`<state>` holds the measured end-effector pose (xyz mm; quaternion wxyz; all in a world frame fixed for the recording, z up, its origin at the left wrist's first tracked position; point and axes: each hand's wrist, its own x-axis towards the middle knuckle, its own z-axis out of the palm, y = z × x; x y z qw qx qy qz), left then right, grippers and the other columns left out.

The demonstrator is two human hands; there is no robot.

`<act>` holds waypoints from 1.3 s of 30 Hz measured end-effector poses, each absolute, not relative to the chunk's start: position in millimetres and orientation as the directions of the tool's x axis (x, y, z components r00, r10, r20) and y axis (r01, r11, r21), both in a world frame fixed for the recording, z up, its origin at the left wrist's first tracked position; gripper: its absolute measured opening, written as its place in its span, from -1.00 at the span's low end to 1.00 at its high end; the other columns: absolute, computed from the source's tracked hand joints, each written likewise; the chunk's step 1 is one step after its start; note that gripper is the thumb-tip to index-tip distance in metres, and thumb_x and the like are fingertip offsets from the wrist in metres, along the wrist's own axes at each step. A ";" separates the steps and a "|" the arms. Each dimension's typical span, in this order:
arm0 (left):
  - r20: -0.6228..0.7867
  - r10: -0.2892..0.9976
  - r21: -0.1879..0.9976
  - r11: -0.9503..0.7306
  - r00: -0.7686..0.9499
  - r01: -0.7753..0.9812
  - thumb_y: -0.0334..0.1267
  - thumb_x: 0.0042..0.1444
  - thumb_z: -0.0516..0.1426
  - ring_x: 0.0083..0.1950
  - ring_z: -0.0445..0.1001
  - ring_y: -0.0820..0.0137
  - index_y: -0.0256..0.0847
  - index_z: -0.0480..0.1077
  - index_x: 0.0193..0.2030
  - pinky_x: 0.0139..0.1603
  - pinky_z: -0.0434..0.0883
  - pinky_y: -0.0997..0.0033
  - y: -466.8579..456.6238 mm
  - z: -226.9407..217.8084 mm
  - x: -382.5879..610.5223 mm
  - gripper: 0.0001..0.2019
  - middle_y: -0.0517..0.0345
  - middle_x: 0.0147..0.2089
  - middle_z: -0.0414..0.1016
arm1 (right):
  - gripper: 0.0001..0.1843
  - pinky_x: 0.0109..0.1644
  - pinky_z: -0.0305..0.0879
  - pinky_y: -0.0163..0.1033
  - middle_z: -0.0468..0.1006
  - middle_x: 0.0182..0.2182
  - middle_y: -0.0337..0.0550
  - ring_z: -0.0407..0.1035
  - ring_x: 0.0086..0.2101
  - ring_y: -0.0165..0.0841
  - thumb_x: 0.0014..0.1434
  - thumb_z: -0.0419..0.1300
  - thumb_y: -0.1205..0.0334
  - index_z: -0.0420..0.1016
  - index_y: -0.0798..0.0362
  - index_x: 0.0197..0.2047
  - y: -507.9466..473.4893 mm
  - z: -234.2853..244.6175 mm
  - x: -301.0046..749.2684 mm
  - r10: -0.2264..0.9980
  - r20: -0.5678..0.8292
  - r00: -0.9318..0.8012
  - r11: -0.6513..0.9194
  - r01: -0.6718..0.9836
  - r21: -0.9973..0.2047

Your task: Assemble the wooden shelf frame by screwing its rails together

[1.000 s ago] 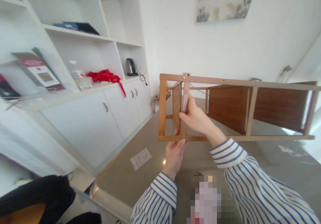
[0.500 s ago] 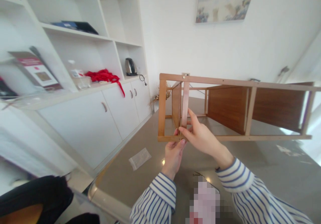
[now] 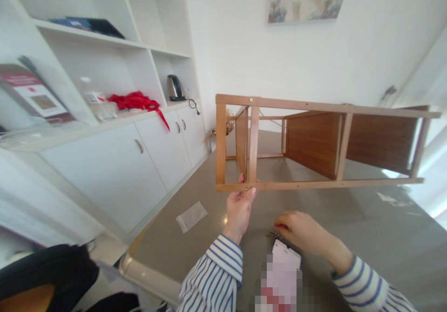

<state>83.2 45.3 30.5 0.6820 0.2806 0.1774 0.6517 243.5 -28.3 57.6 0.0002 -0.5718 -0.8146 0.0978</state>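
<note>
A wooden shelf unit (image 3: 293, 185) rests on its side on the table, its slatted or panelled shelves (image 3: 310, 144) standing upright between the rails. My left hand (image 3: 239, 212) grips the near lower rail where a crosspiece (image 3: 253, 149) meets it, thumb in front and fingers behind. My right hand (image 3: 303, 233) is low over the table, away from the shelf unit. Its fingers are curled together beside some small metal pieces (image 3: 271, 234), which look like screws; whether it pinches one is hidden. A white card holder (image 3: 286, 256) lies just below it.
The brown-grey table (image 3: 199, 265) carries a clear plastic bag (image 3: 192, 216) at the left and scraps (image 3: 393, 200) at the right. White cabinets (image 3: 104, 172) line the left, with a kettle (image 3: 175, 88), red ribbon (image 3: 136, 101) and bottle (image 3: 99, 105). A black bag (image 3: 70, 265) sits lower left.
My right hand has let go of the crosspiece and come down to the small metal pieces on the table. My left hand keeps its hold on the rail. The view has shifted slightly.
</note>
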 end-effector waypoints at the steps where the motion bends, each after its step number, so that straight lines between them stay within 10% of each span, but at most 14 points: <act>1: 0.126 0.988 0.616 -0.008 0.088 -0.788 -0.36 -0.19 0.35 -0.06 0.53 0.34 -0.12 0.42 0.04 0.20 0.25 0.15 45.2 30.5 83.1 -0.44 0.08 -0.15 0.60 | -0.68 -0.25 0.23 -0.30 0.58 -0.32 -0.09 0.47 -0.27 -0.30 0.26 -0.03 0.20 0.55 0.01 -0.27 -27.4 55.1 237.5 0.927 -0.120 -0.356 0.337 0.929 -0.151; 39: 0.151 0.986 0.609 -0.037 0.071 -0.792 -0.34 -0.12 0.33 -0.06 0.53 0.36 -0.12 0.38 0.09 0.24 0.19 0.11 42.0 35.9 87.8 -0.44 0.12 -0.15 0.60 | -0.75 -0.25 0.24 -0.25 0.57 -0.30 -0.03 0.48 -0.26 -0.24 0.22 -0.03 0.37 0.48 0.09 -0.28 -13.1 46.9 221.5 0.921 -0.111 -0.373 0.374 0.927 -0.009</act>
